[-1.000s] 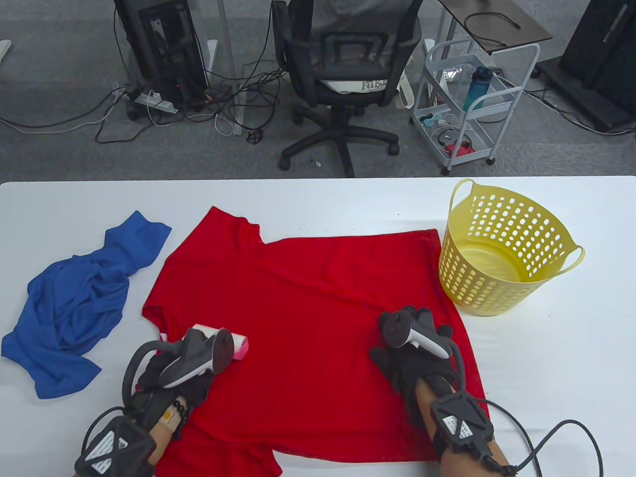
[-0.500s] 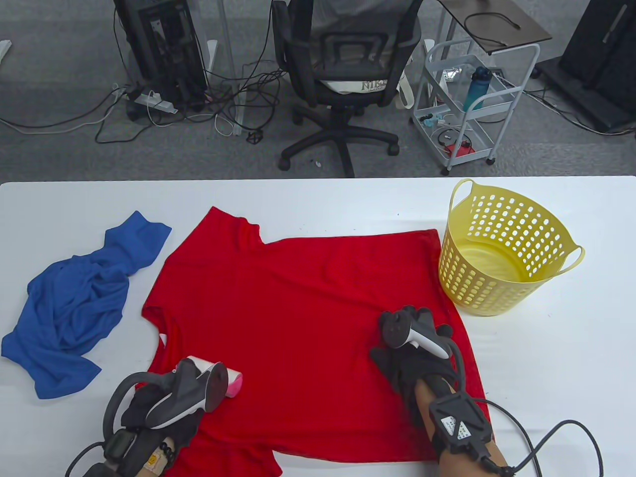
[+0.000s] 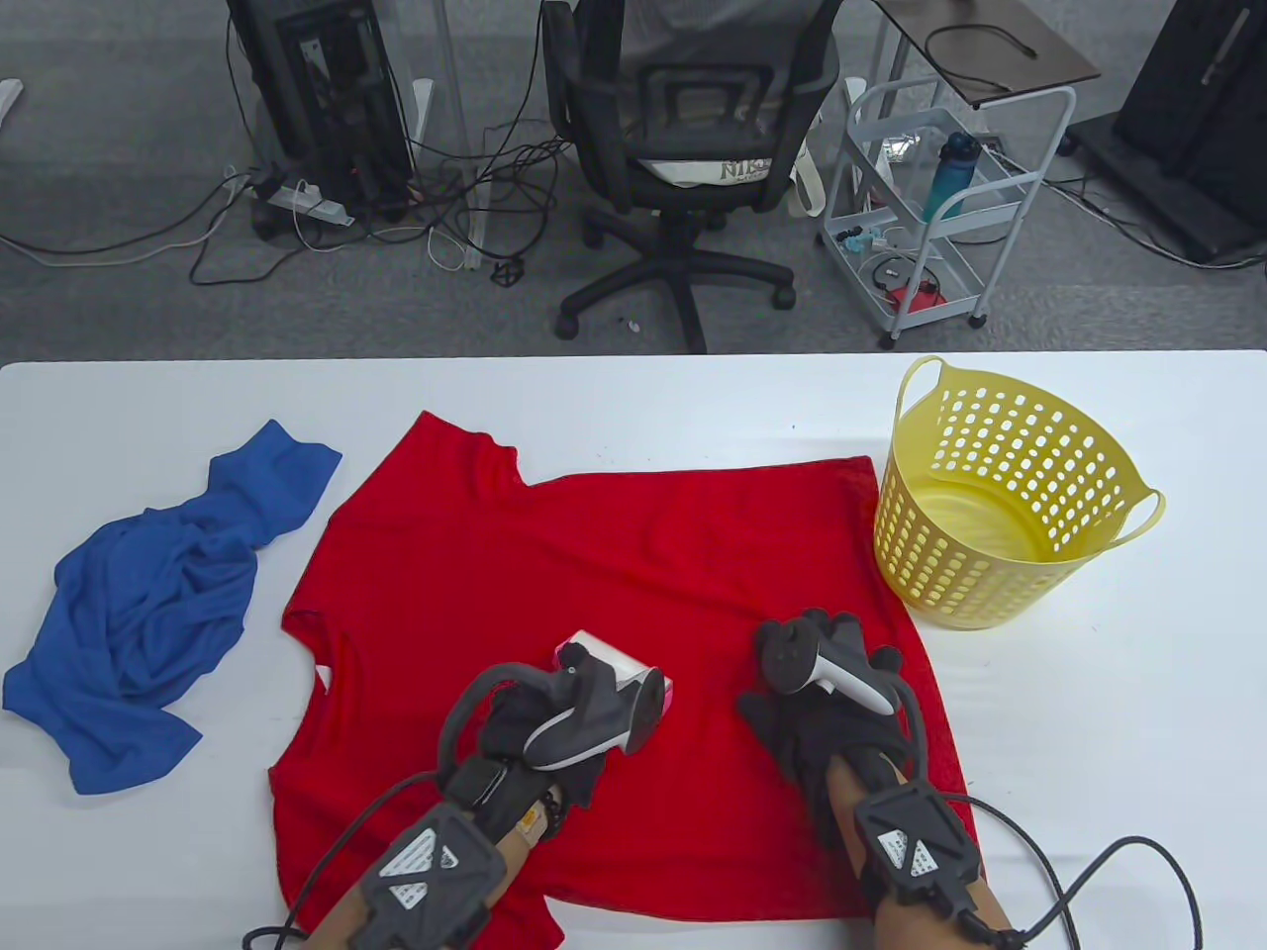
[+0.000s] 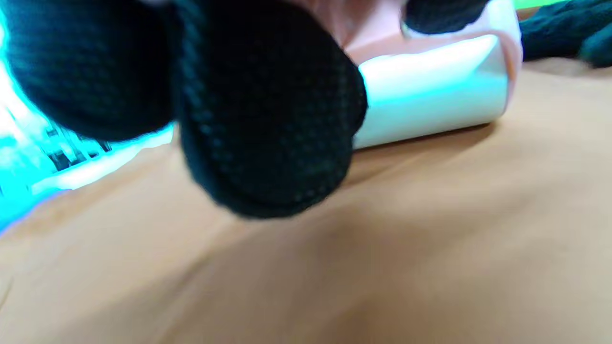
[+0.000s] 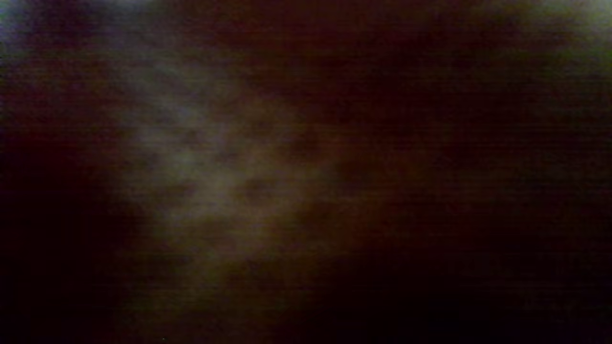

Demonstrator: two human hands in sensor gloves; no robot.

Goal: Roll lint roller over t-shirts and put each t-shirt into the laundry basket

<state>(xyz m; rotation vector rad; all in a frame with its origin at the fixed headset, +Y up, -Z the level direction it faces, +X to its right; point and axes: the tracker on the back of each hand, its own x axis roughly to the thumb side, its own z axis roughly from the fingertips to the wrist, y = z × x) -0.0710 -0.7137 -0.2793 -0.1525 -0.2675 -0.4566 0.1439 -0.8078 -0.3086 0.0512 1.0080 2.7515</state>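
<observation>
Two shirts showing: blue t-shirt [image 3: 148, 604] lying bunched far left, red t-shirt [image 3: 614, 594] spread flat. Left hand [image 3: 539, 717] gripping lint roller [image 3: 619, 673] on it; right hand [image 3: 827, 693] pressing flat. Risk: fabric bunching if pressure slips. Laundry basket [image 3: 1000, 495] sitting right.

Beyond the white table [image 3: 633, 396], a black office chair [image 3: 683, 148] stands on grey carpet [image 3: 119, 307], a white wire cart [image 3: 940, 198] to its right, tangled cables [image 3: 396, 218] to its left.

red t-shirt [image 3: 614, 554] spread flat, white lint roller [image 3: 616, 661] on it, yellow basket [image 3: 1000, 495] just beside.
</observation>
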